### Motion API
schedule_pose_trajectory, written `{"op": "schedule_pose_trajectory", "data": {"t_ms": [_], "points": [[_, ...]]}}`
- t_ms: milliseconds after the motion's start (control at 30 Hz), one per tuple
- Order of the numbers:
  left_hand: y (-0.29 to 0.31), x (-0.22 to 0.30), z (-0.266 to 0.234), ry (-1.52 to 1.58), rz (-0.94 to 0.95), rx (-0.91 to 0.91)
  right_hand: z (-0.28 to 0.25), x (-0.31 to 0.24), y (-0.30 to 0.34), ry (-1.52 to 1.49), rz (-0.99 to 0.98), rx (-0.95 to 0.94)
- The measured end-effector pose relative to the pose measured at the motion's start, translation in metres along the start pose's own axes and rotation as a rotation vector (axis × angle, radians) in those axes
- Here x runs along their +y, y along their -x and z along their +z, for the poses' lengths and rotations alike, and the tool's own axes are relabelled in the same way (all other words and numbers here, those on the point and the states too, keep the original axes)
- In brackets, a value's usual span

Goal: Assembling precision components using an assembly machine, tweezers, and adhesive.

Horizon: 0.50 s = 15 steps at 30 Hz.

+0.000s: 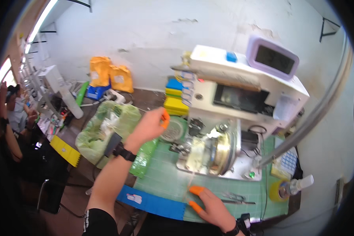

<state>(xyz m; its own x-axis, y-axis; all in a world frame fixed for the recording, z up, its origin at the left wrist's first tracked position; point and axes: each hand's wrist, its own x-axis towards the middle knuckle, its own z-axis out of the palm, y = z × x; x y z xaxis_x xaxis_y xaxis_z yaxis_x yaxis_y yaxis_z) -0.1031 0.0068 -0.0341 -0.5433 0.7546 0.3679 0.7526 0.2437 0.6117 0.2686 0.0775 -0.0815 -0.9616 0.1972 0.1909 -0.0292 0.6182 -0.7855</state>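
My left hand (148,125), with orange finger covers, is held over the edge of a round dish (173,130) of small bits. Its fingers are curled together, and anything between their tips is hidden. My right hand (213,207) rests low over the green cutting mat (161,169), its orange-covered thumb and forefinger spread apart. A faint thin strand runs down from the machine toward those fingertips; I cannot tell whether it touches them. Beyond stands a white tabletop machine (228,102) with a blurred round metal wheel (223,151). Tweezers (238,202) lie beside my right hand.
A green plastic bag (86,135) lines a container left of my left arm. A blue strip (153,202) runs along the near edge. On the right stand a yellow bottle (279,190) and a curved grey pole (314,118). People (17,114) sit far left.
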Motion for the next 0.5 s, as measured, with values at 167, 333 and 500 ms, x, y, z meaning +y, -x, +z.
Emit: {"op": "schedule_pose_trajectory", "data": {"t_ms": [167,333,500], "points": [[-0.004,-0.003,0.025,0.056,0.085,-0.043,-0.001,-0.006,0.018,-0.03,0.008,0.107],[0.006,-0.006,0.013,0.112,0.04,-0.036,-0.001,-0.005,0.013,-0.067,0.013,0.074],[0.0,0.007,0.002,0.087,0.076,-0.03,0.004,0.006,0.012,-0.05,0.007,0.104]]}}
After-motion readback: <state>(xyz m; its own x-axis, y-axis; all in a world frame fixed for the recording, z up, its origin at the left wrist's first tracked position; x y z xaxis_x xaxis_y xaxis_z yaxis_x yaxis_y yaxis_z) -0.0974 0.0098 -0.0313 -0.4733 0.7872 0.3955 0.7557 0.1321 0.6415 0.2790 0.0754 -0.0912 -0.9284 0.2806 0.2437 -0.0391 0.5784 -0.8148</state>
